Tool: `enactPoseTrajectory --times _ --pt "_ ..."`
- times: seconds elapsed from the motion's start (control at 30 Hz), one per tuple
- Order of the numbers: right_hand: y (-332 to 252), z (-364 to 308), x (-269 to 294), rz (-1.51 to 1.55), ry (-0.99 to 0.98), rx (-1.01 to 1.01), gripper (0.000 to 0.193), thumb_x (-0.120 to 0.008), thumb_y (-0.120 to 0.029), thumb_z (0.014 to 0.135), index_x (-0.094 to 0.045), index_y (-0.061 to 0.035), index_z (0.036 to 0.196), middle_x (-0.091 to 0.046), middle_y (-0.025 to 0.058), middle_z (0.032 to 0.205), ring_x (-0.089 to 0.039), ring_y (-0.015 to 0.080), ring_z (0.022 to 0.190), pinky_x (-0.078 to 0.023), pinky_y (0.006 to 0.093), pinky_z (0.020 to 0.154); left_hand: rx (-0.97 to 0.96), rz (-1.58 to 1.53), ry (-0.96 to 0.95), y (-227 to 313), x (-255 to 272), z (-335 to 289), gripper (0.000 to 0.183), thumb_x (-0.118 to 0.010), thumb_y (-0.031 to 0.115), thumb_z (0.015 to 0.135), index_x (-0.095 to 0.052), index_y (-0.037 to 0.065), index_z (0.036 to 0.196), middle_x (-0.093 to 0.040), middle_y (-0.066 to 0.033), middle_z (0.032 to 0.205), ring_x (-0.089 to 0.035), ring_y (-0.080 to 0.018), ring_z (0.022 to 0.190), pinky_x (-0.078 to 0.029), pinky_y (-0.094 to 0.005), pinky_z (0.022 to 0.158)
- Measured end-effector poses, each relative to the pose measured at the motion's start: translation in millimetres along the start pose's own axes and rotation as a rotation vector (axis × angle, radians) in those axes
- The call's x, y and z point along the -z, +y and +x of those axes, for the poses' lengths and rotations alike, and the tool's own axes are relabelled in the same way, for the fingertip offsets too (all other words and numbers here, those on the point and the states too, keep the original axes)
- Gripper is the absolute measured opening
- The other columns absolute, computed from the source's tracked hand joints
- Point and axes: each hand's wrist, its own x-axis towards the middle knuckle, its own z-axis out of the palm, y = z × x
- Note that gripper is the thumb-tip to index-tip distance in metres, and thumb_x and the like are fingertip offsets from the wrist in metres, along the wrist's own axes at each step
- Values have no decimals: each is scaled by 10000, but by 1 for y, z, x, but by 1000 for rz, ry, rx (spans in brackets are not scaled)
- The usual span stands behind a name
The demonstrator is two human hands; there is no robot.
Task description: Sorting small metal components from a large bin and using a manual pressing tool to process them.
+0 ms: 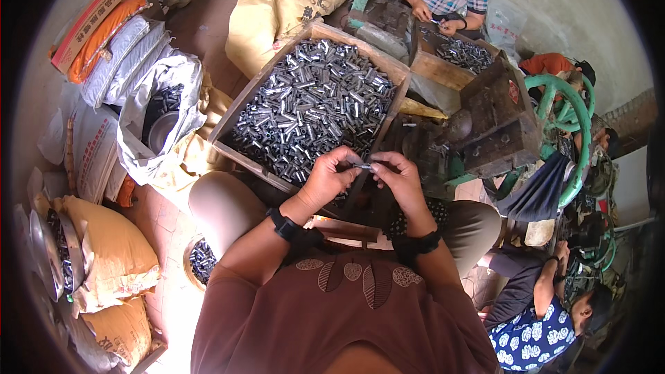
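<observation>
Between left hand (328, 179) and right hand (400, 179), a small metal piece (362, 165) is pinched by both.

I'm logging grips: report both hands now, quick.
Left hand: closed, pinching a small metal piece.
Right hand: closed, apparently on the same small metal piece.

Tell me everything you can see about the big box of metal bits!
The box looks wooden and worn, with straight sides and an open top. It sits at an angle before the person's knees, filled with loose, shiny grey bits, many tube-shaped. The left hand is over its near corner; I can't tell whether they touch.
</observation>
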Motion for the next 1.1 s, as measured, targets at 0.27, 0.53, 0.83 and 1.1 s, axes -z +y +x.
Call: enactPoseTrajectory --times 0.27,0.53,0.83,1.1 --pt "-26 -5 8 138 -397 -145 508 -620 -106 808 -421 -56 1273 -564 32 768 -527 91 645 -430 212 568 344 -427 -380 17 4 -7 274 -626 71 796 -591 50 1067 -606 -19 752 -399 -35 473 -305 -178 416" --pt "4 55 -41 -604 -49 421 213 -628 -134 784 -611 -50 979 -605 107 853 -589 248 720 -467 335 647 67 -411 361 5 54 20 180 -466 159 911 -570 14 891 -587 -46 761 -568 -132 689 -530 -278 593" --pt "30 80 -81 -1292 -126 709 165 -535 -21 685 -583 -35 842 -526 96 833 -548 264 805 -487 345 648 3 1294 237 -7 61 18 112 -543 4 673 -571 34 776 -585 -184 852 -618 -318 732 -510 -382 640" --pt "28 67 -68 -1130 -54 526 146 -608 -66 703 -551 -49 836 -547 99 796 -563 280 800 -481 368 662 -7 1391 312 -23 54 25 84 -573 37 684 -574 20 766 -604 -169 761 -637 -284 661 -524 -347 598"
